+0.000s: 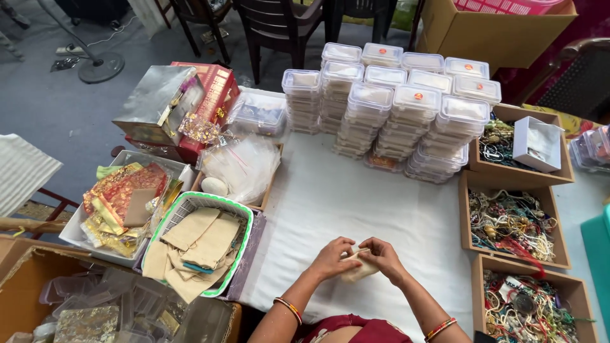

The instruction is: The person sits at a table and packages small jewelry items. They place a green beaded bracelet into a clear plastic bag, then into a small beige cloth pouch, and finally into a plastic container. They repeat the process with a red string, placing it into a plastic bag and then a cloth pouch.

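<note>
Left hand and right hand, together, pinch one small beige cloth pouch. Location: right of the green-rimmed white plastic basket.

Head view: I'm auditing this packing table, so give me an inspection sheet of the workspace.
Surface: white cloth covers the table, bare in the middle.
Job's things: small beige pouch held by both hands.
Clutter: green-rimmed basket of beige pouches; stacked clear lidded boxes; wooden trays of beaded threads; tray of red-gold packets.
Hands: left hand and right hand both grip the pouch.
Cables: cord on the floor by a fan base.
Surroundings: dark chairs, cardboard carton.
</note>
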